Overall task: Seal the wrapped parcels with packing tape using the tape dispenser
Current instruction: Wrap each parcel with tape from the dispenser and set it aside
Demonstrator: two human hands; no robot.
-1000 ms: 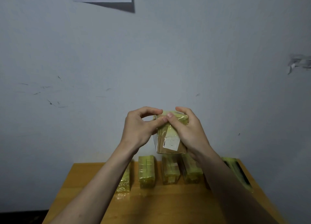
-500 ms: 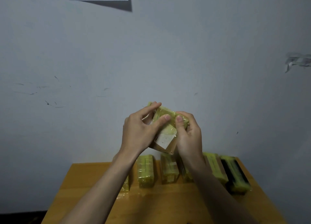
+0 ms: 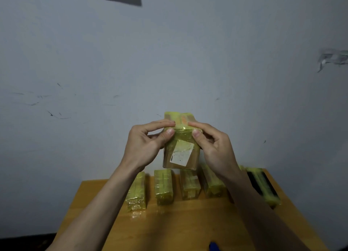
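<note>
Two hands, left hand (image 3: 145, 145) and right hand (image 3: 212, 147), pinch the raised parcel (image 3: 181, 149) at its far end; likely light, stiff cardboard, glossy tape probably slippery, so grip the side edges.

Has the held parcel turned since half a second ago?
Yes. The held parcel was tilted then; it now stands upright against the wall, between left hand and right hand.

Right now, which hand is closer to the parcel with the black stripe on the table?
The right hand. It holds the raised parcel just up and left of the black-striped parcel; the left hand grips the raised parcel's far side, farther away.
</note>
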